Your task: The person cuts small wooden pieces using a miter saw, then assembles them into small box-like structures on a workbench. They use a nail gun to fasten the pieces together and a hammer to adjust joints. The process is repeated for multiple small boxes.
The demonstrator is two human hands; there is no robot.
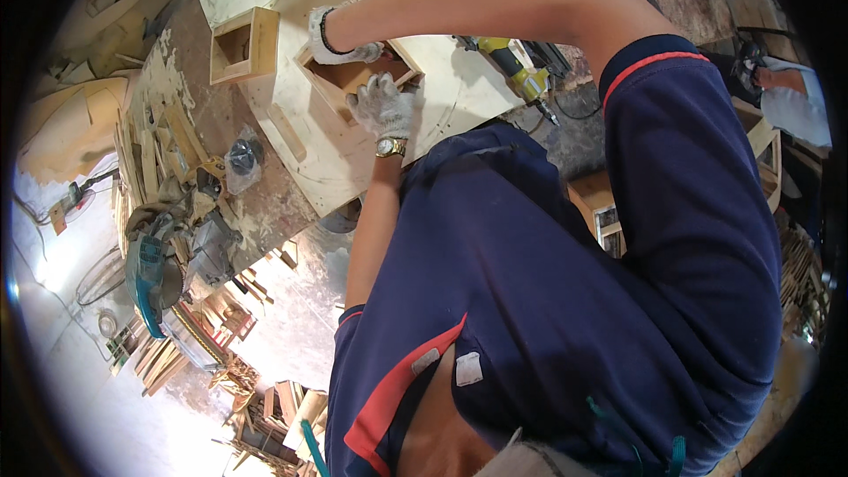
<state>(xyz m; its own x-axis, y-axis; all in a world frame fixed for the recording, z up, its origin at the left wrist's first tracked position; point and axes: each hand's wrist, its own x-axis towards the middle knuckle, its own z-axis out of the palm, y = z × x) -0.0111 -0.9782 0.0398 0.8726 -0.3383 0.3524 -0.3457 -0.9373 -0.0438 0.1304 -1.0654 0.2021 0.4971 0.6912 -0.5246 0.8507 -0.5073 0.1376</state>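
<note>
A small open wooden box (333, 97) lies on a pale board (455, 79) on the workbench. My left hand (382, 106), in a whitish knit glove with a watch at the wrist, is curled over the near rim of the box. From the right, my other arm bends across the top, and my gloved right hand (340, 40) reaches over the far side of the box. Its fingers are closed and point into the opening; something small and dark shows at their tips, too hidden to name. A second open wooden box (246, 46) stands to the left.
A yellow-green and black power tool (512, 66) lies right of the box. A thin wood strip (287, 132) and a plastic bag (245, 162) with something dark lie left. Further left stands a teal saw (150, 274) near scrap wood (163, 362). At far right, another person's hand (782, 79) shows.
</note>
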